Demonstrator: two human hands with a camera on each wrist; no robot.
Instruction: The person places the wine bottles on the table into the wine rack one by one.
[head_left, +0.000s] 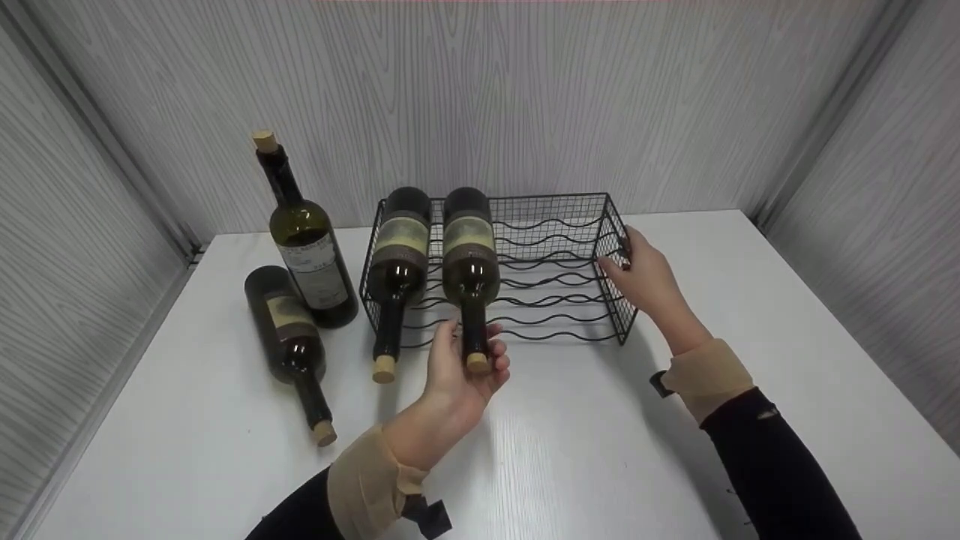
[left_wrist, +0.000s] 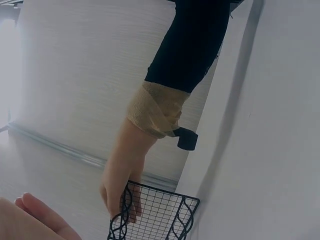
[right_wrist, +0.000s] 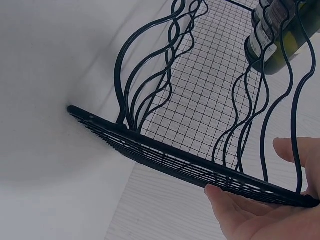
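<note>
A black wire wine rack (head_left: 616, 300) stands on the white table, with two corked dark wine bottles lying in its top row, necks toward me. My left hand (head_left: 457, 390) holds the neck of the right one of these bottles (head_left: 469, 244) from below, fingers curled up round it. The other racked wine bottle (head_left: 400, 244) lies just left of it, untouched. My right hand (head_left: 651, 276) grips the rack's right mesh end, thumb inside; the right wrist view shows these fingers (right_wrist: 230, 207) on the end panel. Only part of my left hand (left_wrist: 35, 220) shows in the left wrist view, its bottle out of sight.
Left of the rack, one corked wine bottle (head_left: 311, 255) stands upright. Beside it another wine bottle (head_left: 289, 326) lies on the table (head_left: 187, 420), cork toward me. Grey wood-grain panels (head_left: 525, 97) enclose the back and both sides.
</note>
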